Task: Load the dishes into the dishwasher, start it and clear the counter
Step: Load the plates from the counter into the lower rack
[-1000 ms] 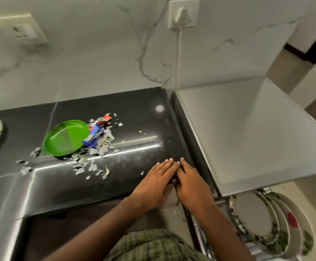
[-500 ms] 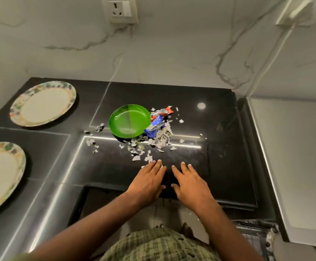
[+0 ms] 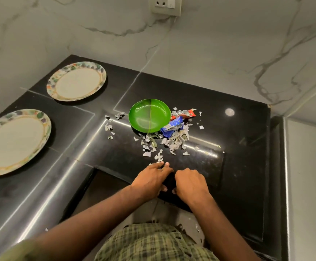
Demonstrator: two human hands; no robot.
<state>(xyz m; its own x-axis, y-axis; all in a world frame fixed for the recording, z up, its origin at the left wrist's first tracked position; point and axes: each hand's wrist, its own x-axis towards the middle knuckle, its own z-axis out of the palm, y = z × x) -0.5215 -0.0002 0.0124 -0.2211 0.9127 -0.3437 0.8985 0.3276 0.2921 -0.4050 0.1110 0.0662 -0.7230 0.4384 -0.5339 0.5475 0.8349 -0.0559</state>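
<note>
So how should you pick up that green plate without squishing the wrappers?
Probably by the green plate's left rim, coming from the left. It lies flat and shallow on the black counter, so fingers would need to hook under the raised edge. The wrappers and paper scraps crowd its right and near sides, while the left edge is mostly free.

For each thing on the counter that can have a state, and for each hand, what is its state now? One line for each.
green plate: upright, holds nothing, wrappers touch its right edge.
far patterned plate: flat on the counter, holds nothing.
near patterned plate: flat, holds nothing.
wrappers: crumpled, lying loose.
paper scraps: scattered.
left hand: fingers rest on the counter edge, near the scraps.
right hand: fingers curled; whether it holds anything is unclear.
</note>
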